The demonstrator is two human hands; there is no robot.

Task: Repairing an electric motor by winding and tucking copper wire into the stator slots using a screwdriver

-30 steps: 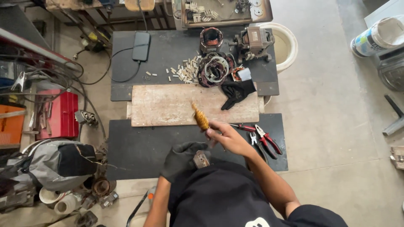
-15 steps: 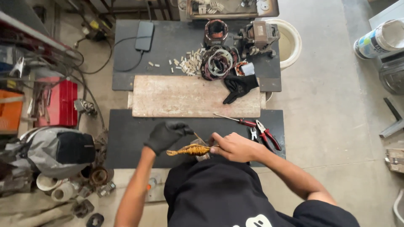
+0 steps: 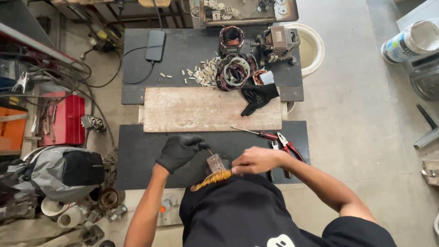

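Copper wire bundle [image 3: 211, 179] lies low in the middle of the frame, just above the black shirt, with the bare right hand [image 3: 256, 160] closed on its right end. The left hand [image 3: 179, 151], in a black glove, is curled beside a small grey metal part [image 3: 216, 162]. Red pliers [image 3: 284, 142] lie right of them on the dark mat [image 3: 137, 155].

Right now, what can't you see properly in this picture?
Head view only:
- Small grey part: too small to identify, half behind the hands.
- Copper wire bundle: its right end hidden under the right hand.
- Left hand: glove hides the fingers' grip.
- White bucket: partly behind the motor.
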